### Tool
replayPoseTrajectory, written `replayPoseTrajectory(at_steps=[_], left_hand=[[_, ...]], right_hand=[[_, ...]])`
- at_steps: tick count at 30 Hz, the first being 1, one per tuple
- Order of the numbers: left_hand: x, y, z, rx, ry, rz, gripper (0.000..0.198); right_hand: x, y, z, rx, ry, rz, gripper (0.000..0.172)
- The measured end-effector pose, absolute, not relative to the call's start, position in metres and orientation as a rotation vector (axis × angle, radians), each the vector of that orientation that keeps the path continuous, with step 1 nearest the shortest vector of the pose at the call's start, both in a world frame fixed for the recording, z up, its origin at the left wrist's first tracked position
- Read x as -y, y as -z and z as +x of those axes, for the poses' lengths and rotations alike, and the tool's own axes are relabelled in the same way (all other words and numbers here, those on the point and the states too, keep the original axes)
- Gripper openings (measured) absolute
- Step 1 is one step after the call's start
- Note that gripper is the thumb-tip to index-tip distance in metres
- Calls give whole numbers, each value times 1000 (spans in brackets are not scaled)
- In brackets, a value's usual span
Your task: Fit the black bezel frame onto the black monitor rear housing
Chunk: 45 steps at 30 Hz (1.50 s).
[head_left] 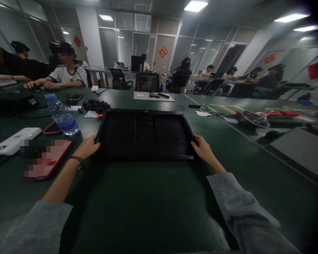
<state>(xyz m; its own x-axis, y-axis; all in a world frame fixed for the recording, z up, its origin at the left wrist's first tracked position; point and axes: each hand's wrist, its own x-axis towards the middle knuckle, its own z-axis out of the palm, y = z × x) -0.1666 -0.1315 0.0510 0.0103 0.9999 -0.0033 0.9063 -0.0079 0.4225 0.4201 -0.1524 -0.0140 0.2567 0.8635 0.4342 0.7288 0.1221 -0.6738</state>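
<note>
A black, shallow rectangular monitor housing [119,135] with a raised rim is held over the green table. A small pale logo sits on its far rim, and a slotted recess marks the middle. My left hand [88,147] grips its left side, fingers curled around the edge. On the opposite side, my right hand [202,148] holds the right edge with the thumb on top. Left of my left hand stand a water bottle [62,116] with a blue cap and a red-edged phone [51,160] lying flat.
The green table [148,208] spreads beneath. A white device [14,141] and black gear [14,102] lie left. A metal bowl-like reflector [254,119], coloured wires [217,108] and a grey panel [304,151] lie right. A white board [153,96] lies ahead. A person [67,72] sits across the table.
</note>
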Motion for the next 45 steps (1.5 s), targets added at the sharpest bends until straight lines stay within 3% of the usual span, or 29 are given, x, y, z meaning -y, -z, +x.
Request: replayPoseTrajectory(at_steps=[14, 27, 37, 43, 45], left_hand=[[128, -50, -176, -1809, -423, 2056, 56], [139, -42, -144, -2277, -414, 2012, 60], [133, -44, -163, -2319, -380, 1836, 67], [143, -49, -138, -2189, -938, 2176, 63], [148, -49, -124, -2063, -976, 2307, 64]], right_hand=[[155, 11, 414, 1535, -174, -1670, 45], [161, 8, 400, 1500, -108, -1687, 45], [162, 2, 398, 1499, -118, -1694, 45], [171, -20, 372, 1530, 251, -1634, 57], [177, -29, 353, 1568, 287, -1583, 57]])
